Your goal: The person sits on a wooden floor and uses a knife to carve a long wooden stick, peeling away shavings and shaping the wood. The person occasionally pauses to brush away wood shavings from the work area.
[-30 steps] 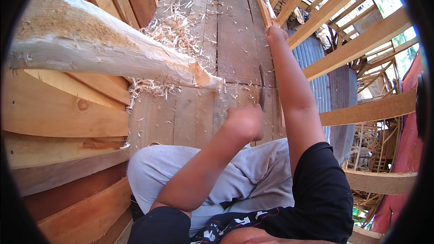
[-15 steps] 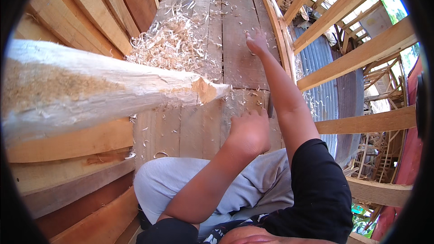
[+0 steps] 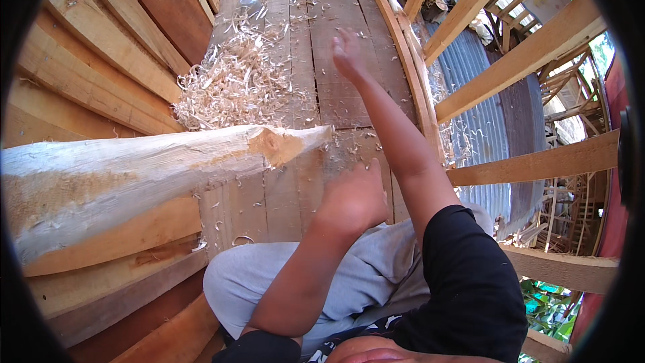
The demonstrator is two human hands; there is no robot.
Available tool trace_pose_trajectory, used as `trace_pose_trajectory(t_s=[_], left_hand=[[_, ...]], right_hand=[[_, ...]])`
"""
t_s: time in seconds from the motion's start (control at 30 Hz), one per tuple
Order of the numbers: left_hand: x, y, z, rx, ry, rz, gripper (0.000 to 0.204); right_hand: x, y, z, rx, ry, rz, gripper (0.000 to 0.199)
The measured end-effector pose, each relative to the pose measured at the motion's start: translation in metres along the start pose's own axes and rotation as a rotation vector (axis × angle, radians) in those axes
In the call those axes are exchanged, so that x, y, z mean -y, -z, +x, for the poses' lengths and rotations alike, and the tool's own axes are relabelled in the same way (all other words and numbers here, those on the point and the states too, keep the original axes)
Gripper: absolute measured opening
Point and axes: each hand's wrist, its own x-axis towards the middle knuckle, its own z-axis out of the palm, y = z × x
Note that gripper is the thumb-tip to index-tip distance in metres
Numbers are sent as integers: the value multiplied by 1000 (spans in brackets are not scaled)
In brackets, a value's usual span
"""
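Observation:
My right hand (image 3: 348, 57) is stretched forward over the wooden plank floor (image 3: 336, 97), its fingers apart and nothing seen in them. My left hand (image 3: 356, 195) is nearer, in front of my bent leg in grey trousers (image 3: 259, 269). Its back faces up and its fingers look curled; what they may hold is hidden beneath. A pale, stripped log (image 3: 154, 161) comes in from the left, its roughly tapered tip (image 3: 312, 138) just beyond my left hand. Neither hand touches the log.
A heap of curled wood shavings (image 3: 232, 87) lies beyond the log, with a clear cup-like object (image 3: 250, 4) at its far end. Upright boards (image 3: 107, 40) line the left. A slatted wooden railing (image 3: 517, 84) borders the right, with corrugated metal sheeting (image 3: 467, 60) past it.
The view has shifted a little, so the log tip and heap sit farther left. My right hand remains stretched out; the dark edge seen beside my left hand no longer shows.

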Motion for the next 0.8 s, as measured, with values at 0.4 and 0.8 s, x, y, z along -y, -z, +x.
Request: trace_pose_trajectory(t_s=[0.4, 0.8], left_hand=[[-9, 2, 3, 25, -61, 50, 58], [-5, 0, 3, -17, -54, 93, 57]], right_hand=[[-101, 52, 18, 281, -1, -237, 57], [-102, 20, 63, -380, -256, -679, 46]])
